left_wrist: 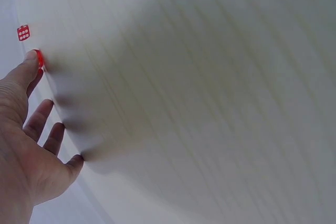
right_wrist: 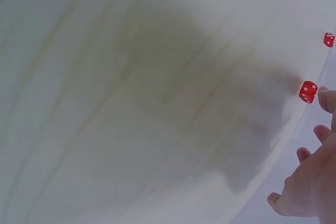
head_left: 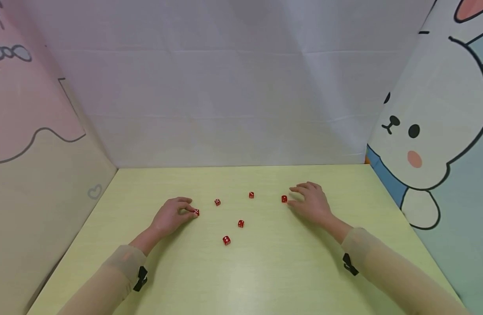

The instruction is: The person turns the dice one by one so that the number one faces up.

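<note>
My left hand [head_left: 173, 217] is at the left of the group of dice. It pinches a red die [head_left: 196, 212] with white pips between thumb and forefinger, and in the left wrist view the thumb [left_wrist: 23, 72] covers part of that die. Over on the right, my right hand [head_left: 313, 204] has its thumb and fingers spread beside another red die [head_left: 284, 199]. A small gap shows between the right thumb [right_wrist: 326, 99] and this die in the right wrist view.
Between the hands lie more red dice: one [head_left: 217, 202] near the left hand, one [head_left: 251, 195] farther back, and two nearer the front, a die [head_left: 241, 223] and another die [head_left: 226, 240]. The pale table [head_left: 265, 280] meets a white cloth wall [head_left: 233, 140] behind and printed panels at both sides.
</note>
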A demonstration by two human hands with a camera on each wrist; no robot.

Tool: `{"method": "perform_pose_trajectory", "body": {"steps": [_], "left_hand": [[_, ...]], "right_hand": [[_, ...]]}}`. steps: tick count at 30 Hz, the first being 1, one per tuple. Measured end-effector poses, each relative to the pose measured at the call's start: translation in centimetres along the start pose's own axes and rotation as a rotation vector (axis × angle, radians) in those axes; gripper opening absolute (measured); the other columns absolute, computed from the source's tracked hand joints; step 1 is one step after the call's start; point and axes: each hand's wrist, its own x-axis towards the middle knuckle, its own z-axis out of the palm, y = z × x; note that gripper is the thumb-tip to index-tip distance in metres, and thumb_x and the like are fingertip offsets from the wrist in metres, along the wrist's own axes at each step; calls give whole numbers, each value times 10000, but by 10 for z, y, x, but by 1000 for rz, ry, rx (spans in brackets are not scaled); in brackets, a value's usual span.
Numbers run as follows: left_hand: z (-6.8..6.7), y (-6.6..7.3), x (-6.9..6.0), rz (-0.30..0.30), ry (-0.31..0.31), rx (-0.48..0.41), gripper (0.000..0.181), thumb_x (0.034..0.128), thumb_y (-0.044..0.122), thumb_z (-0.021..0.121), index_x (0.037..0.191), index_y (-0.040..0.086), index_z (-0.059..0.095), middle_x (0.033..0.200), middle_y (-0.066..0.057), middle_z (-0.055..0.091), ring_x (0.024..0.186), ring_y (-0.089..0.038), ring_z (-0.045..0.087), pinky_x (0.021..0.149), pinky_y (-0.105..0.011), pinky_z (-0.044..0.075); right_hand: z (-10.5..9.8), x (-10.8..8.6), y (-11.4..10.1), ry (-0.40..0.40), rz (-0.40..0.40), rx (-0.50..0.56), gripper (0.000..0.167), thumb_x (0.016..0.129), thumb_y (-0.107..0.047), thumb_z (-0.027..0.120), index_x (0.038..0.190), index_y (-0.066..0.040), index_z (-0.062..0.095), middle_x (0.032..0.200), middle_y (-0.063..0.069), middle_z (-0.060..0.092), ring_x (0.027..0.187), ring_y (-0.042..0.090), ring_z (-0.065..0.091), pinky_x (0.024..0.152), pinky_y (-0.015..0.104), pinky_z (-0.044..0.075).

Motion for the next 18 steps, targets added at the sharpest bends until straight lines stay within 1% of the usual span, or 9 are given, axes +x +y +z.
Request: {"method": "perform_pose_trajectory", "body": {"steps": [9, 18], "left_hand": [[2, 0, 0, -3, 3, 10, 111, 920, 256, 791, 914, 145, 795, 1329, -178, 651, 1294, -450, 532, 1093, -595, 403], [1, 1, -1, 8, 8, 29, 107, 922, 247, 790, 927, 141, 798, 1327, -178, 651, 1287, -449, 538, 1095, -597, 398]], "right_hand": [[-10, -16, 0, 26, -57, -1, 558, 923, -330, 764, 1393, -61, 628, 1410, 223, 552, 1381, 491, 356, 1143, 650, 261], [-21, -35, -5, 47, -85, 18, 517, 925, -320, 773, 1349, -45, 660, 1400, 216, 558, 1333, 448, 416, 1091, 614, 365]]}}
